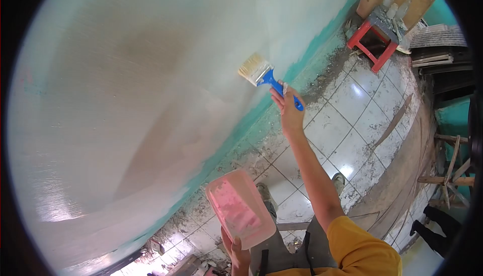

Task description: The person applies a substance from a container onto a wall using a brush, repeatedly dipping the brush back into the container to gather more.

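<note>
My right hand (290, 106) is closed round the blue handle of a wide paintbrush (265, 75). Its pale bristles point up and left, over the whitish painted wall (151, 75); whether they touch it I cannot tell. Lower down, my left hand (235, 251) grips the near edge of a pink plastic container (261, 228), thumb on the rim. Pinkish-white residue shows inside the container. A teal strip (221, 150) runs along the wall's lower edge.
Dusty white floor tiles (329, 130) lie below the wall. At the upper right stands a red stool (376, 42) with bottles on top, beside stacked sheets (437, 37). A wooden frame (453, 168) and another person's dark-clothed legs (437, 228) are at the right.
</note>
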Action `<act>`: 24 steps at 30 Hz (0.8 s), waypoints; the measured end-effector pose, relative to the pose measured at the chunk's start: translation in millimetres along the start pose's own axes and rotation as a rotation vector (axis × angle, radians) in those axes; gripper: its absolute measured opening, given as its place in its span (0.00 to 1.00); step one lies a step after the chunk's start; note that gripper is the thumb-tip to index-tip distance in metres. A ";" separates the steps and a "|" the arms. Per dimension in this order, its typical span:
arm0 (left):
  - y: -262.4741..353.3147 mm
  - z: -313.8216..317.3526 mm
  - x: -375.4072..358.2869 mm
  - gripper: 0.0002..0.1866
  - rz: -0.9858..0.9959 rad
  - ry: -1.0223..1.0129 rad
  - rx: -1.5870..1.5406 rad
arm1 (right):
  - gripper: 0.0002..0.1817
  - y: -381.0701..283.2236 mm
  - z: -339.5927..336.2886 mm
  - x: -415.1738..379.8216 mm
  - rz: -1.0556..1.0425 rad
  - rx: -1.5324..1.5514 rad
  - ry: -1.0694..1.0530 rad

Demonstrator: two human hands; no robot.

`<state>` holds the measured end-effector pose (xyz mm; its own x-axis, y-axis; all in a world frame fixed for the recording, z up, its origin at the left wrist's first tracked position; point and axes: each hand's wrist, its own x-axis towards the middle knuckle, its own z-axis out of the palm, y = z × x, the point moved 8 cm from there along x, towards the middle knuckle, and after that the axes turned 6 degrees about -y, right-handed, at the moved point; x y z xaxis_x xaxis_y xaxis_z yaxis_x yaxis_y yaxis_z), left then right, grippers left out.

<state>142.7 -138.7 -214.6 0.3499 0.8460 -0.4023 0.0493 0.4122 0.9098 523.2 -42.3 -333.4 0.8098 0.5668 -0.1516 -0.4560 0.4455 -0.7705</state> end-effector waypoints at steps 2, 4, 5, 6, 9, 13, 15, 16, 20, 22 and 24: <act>0.0 4.0 2.9 0.49 0.042 -0.052 0.001 | 0.22 39.8 -23.2 5.0 0.029 0.015 0.048; 1.5 9.4 4.9 0.49 0.050 -0.046 -0.001 | 0.21 91.5 -51.1 12.3 0.063 0.039 0.096; 1.6 9.9 4.9 0.49 0.053 -0.039 0.003 | 0.21 118.8 -71.4 14.3 0.103 0.002 0.144; -1.6 7.4 5.8 0.49 0.056 -0.036 0.009 | 0.22 137.3 -88.0 13.4 0.146 -0.033 0.193; -1.2 5.2 0.2 0.49 0.079 -0.017 0.024 | 0.22 139.9 -114.0 8.1 0.162 -0.112 0.162; 20.6 26.3 -6.7 0.48 0.139 -0.056 0.048 | 0.23 41.8 -107.5 -22.2 0.192 -0.116 0.061; 28.9 35.5 -8.8 0.47 0.175 -0.072 0.079 | 0.23 -22.9 -99.2 -53.2 0.289 -0.098 0.023; 32.3 43.4 -10.1 0.46 0.171 -0.093 0.109 | 0.22 -58.0 -98.2 -68.3 0.271 -0.092 0.000; 63.7 100.6 -25.8 0.40 0.151 -0.109 0.090 | 0.20 -198.1 -86.0 -125.4 0.252 0.036 -0.053; 74.3 128.3 -34.1 0.39 0.116 -0.111 0.092 | 0.19 -257.7 -76.2 -147.2 0.260 0.070 -0.074; 80.2 153.7 -43.8 0.35 0.128 -0.145 0.050 | 0.18 -302.6 -70.7 -174.4 0.283 0.102 -0.082</act>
<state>275.1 -194.7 -108.3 0.4869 0.8317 -0.2669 0.0409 0.2836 0.9581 546.1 -324.9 -117.6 0.6149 0.7302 -0.2979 -0.6970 0.3266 -0.6383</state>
